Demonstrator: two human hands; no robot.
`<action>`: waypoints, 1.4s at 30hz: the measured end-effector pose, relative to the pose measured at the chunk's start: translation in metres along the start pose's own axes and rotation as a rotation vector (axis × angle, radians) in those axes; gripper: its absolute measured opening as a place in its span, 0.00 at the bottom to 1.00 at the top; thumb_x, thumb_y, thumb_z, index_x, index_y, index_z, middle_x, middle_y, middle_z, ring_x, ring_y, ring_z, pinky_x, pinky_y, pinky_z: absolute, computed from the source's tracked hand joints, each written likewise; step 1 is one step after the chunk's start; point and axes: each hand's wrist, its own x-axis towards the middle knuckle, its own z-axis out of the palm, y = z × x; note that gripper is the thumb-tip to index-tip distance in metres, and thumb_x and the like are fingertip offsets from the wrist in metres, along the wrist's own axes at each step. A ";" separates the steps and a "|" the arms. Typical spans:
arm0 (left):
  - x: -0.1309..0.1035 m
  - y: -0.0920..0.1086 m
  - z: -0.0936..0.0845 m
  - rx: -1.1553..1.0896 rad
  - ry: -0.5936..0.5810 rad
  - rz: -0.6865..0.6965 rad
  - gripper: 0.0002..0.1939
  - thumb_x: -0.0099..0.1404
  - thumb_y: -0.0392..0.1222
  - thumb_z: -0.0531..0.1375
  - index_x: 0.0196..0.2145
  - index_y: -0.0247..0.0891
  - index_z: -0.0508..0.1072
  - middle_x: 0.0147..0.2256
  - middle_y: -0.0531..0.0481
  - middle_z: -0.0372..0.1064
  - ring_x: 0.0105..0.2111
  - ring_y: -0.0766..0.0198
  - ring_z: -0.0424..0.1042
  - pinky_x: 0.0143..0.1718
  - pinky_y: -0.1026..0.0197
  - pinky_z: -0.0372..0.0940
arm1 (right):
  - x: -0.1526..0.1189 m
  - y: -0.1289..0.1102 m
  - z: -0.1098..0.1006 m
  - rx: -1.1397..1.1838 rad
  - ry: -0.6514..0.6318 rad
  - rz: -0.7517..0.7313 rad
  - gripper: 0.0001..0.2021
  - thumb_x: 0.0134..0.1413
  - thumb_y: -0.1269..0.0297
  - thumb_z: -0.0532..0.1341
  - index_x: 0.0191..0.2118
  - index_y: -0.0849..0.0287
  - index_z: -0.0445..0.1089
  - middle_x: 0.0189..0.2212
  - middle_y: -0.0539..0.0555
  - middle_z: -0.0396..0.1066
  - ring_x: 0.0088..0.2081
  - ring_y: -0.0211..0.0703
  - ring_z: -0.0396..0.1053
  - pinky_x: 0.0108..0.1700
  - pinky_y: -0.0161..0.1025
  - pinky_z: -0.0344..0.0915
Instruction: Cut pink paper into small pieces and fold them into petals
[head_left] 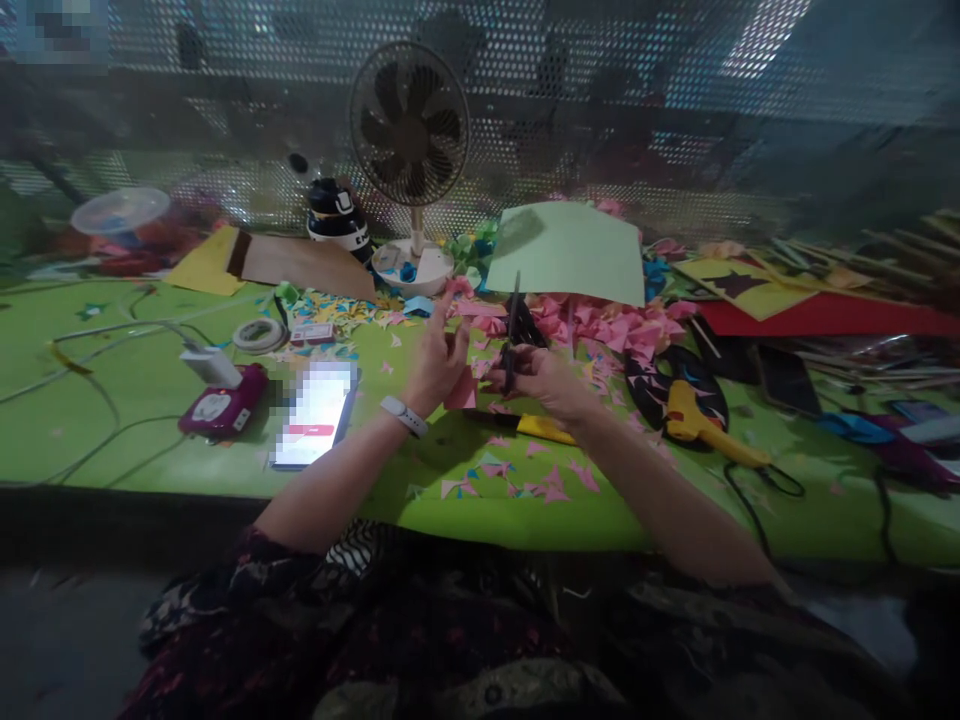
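Observation:
My right hand is closed round the handles of a pair of scissors, whose blades point away from me. Close on its left, my left hand, with a white band at the wrist, has its fingers bent and partly raised. A folded-looking piece of pink paper shows at its palm side and seems held there; the exact grip is partly hidden. Beyond both hands lies a heap of cut pink paper pieces. Small pink scraps are scattered nearer me, and a yellow-handled tool rests below my right hand.
A lit phone, a purple device with a white plug and a tape roll lie left. Behind stand a fan and a pale green sheet. A yellow glue gun with its cord lies right on the green table.

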 end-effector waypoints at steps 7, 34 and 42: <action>-0.005 0.007 -0.002 0.206 0.015 0.063 0.26 0.71 0.42 0.57 0.65 0.40 0.61 0.28 0.50 0.74 0.21 0.66 0.63 0.30 0.61 0.63 | -0.004 0.016 0.020 0.013 0.030 -0.100 0.29 0.29 0.66 0.76 0.41 0.57 0.65 0.41 0.52 0.73 0.39 0.42 0.75 0.45 0.43 0.74; -0.002 0.005 -0.001 -0.530 -0.570 -0.554 0.16 0.53 0.39 0.73 0.38 0.32 0.77 0.33 0.43 0.79 0.29 0.64 0.79 0.27 0.67 0.70 | 0.024 0.022 -0.023 -0.232 0.291 -0.442 0.23 0.43 0.58 0.68 0.45 0.53 0.60 0.43 0.54 0.72 0.43 0.42 0.74 0.46 0.40 0.72; -0.002 0.003 -0.003 -0.485 -0.594 -0.580 0.12 0.55 0.41 0.73 0.33 0.32 0.78 0.29 0.43 0.79 0.26 0.65 0.77 0.27 0.65 0.70 | 0.017 0.015 -0.018 -0.285 0.275 -0.421 0.22 0.43 0.58 0.68 0.44 0.53 0.61 0.42 0.53 0.73 0.41 0.42 0.74 0.45 0.41 0.72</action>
